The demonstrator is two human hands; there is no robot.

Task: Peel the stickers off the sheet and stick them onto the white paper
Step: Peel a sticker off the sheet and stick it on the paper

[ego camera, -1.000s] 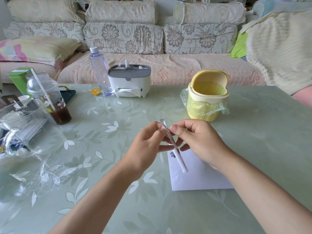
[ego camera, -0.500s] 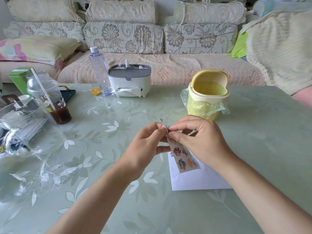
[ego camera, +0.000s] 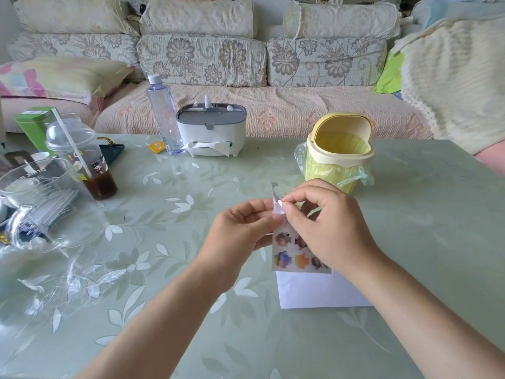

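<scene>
While the left hand (ego camera: 240, 233) pinches the left edge of the sticker sheet (ego camera: 287, 254), the right hand (ego camera: 328, 231) grips a pale flap (ego camera: 278, 206) at the sheet's top between thumb and forefinger, both hands held above the worktop (ego camera: 423, 214) just in front of the yellow bin (ego camera: 338, 160). The sheet hangs upright, coloured stickers facing the camera. The white paper (ego camera: 314, 292) lies flat on the worktop in front of the bin, below the sheet, its far edge hidden behind sheet and right hand
</scene>
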